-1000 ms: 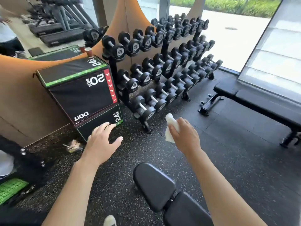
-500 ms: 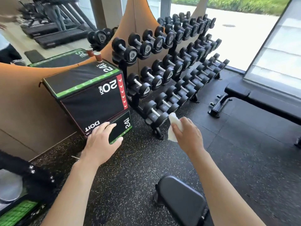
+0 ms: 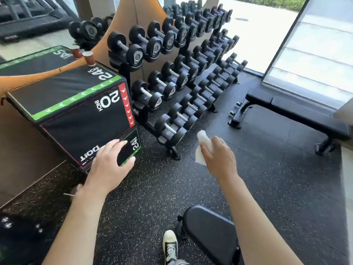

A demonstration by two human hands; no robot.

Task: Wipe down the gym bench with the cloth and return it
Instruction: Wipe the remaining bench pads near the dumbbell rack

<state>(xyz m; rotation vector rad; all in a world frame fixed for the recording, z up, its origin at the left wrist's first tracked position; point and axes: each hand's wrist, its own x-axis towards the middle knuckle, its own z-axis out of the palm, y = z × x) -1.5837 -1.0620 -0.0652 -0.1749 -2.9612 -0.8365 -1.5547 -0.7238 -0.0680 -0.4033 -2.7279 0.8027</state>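
Right hand [image 3: 219, 157] grips the crumpled white cloth [image 3: 203, 145] in the air above the speckled black rubber floor [image 3: 267, 178], left hand [image 3: 108, 165] loose and spread, black padded bench [image 3: 210, 230] just below.

- The cloth [image 3: 204, 144] is white and bunched into a soft roll. I grip it in my right hand [image 3: 219, 157], held out in the air above the speckled floor. Its rounded top end pokes up past my fingers and a flatter flap hangs down below my palm.
- The gym bench [image 3: 212, 230] is padded in smooth black vinyl. Only the rounded end of its pad shows, low in view just below my right forearm, with a bit of black frame under its left edge. The cloth is well apart from it.
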